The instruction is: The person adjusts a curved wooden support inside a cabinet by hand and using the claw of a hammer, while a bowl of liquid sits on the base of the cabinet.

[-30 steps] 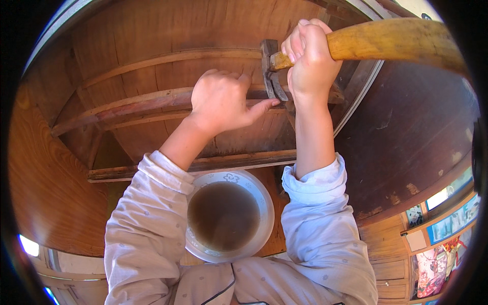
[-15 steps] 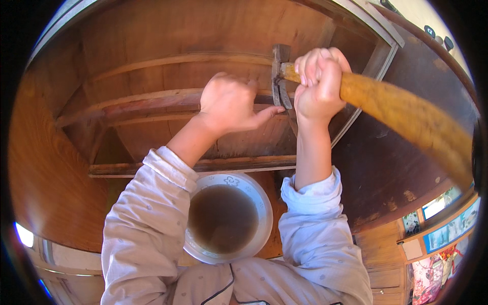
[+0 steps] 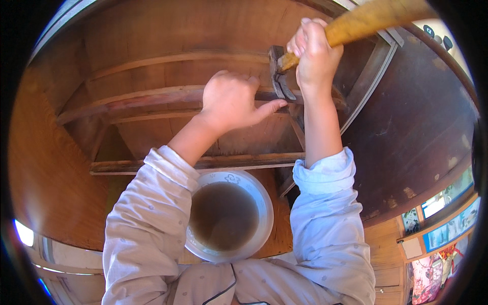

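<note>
My right hand is closed around the wooden handle of a claw hammer, close to its dark metal head. The handle slants up to the right, past the frame's upper edge. The claw points down at a wooden rail inside a wooden furniture frame. My left hand is wrapped over that rail, with its curled fingers mostly hidden. Its thumb stretches right along the rail, the tip just below the claw. Whether thumb and claw touch, I cannot tell.
A white patterned basin of murky brown liquid stands between my forearms. A lower crossbar runs just beyond it. A dark curved panel rises at the right, a smooth wooden panel at the left. Patterned fabric lies at lower right.
The hammer's handle has swung upward, from sloping down right to pointing up right. My right hand has turned and risen with it, and the claw has tilted. My left hand has barely moved.
</note>
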`<state>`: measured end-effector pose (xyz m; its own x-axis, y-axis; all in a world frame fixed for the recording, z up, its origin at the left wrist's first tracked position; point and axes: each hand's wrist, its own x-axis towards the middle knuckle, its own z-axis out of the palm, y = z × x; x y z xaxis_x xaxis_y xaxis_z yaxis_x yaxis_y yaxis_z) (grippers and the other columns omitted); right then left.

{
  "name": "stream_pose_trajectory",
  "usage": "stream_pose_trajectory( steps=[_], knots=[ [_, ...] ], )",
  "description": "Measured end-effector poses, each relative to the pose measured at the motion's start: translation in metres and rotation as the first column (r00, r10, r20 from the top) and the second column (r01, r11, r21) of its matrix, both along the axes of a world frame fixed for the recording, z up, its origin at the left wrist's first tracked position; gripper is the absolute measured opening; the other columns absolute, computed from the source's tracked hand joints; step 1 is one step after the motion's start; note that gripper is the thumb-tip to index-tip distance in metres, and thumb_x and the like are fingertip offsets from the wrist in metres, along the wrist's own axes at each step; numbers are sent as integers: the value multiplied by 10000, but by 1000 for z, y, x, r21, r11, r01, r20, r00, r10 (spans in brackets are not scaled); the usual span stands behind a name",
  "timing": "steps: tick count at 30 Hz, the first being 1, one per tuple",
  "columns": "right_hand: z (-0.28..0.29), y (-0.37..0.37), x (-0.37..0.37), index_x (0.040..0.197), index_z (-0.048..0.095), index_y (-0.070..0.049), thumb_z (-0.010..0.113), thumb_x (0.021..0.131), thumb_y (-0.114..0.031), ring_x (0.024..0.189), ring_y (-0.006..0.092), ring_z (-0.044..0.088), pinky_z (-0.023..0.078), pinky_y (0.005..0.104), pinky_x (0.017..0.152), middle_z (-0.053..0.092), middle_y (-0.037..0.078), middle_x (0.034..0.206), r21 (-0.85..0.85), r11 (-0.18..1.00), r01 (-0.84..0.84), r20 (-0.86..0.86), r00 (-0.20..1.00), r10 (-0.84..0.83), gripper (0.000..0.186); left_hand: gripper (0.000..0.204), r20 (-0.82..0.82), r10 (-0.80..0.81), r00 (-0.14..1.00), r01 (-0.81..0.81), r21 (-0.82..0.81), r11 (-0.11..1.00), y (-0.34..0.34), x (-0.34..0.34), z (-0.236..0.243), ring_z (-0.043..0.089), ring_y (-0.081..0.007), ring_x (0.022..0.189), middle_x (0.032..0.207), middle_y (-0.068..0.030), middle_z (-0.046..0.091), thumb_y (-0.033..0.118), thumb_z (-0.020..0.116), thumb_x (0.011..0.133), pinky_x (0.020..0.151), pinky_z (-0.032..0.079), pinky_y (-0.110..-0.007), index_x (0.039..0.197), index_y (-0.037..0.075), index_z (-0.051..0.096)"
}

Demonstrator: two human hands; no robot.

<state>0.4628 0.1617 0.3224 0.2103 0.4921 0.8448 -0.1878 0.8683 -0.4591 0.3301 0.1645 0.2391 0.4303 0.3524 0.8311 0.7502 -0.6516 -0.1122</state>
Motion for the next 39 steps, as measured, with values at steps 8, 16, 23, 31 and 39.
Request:
stream_pose_trajectory(
  steps=[8,16,23,31,39],
  knots=[
    [0,5,13,600,383,-96,540,826,-137,470,112,364,331,262,496,384,8,526,-118,992,49,177,984,-27,278,534,50,-33,998,31,41,999,-2,-1,2,586,-298,552,575,-129,585,579,614,722,556,471,-374,625,53,601],
    [-1,9,11,559,324,-104,451,813,-100,383,103,281,267,266,408,313,7,455,-35,999,-5,11,1000,5,284,546,30,-22,999,20,62,998,-1,1,4,585,-293,542,573,-125,585,585,613,721,544,469,-371,599,54,583],
    [-6,5,0,561,330,-91,442,812,-66,379,105,284,268,262,404,320,7,461,19,1000,23,1,1000,-23,276,570,27,-7,1000,6,45,999,0,1,2,588,-288,540,572,-125,587,609,600,719,521,468,-367,600,51,588],
    [-8,22,12,544,427,-62,529,789,-54,406,58,383,291,231,393,416,-30,482,43,999,-22,201,980,13,265,589,35,-22,999,19,73,997,2,3,1,589,-281,525,547,-125,582,622,580,726,531,474,-365,589,49,598],
    [-2,7,6,526,286,-122,463,797,-97,383,110,276,273,265,429,300,4,437,-105,992,-68,177,980,86,325,655,29,11,1000,-12,28,1000,2,0,2,588,-284,504,522,-131,576,675,530,726,539,478,-361,571,43,603]
  ],
)
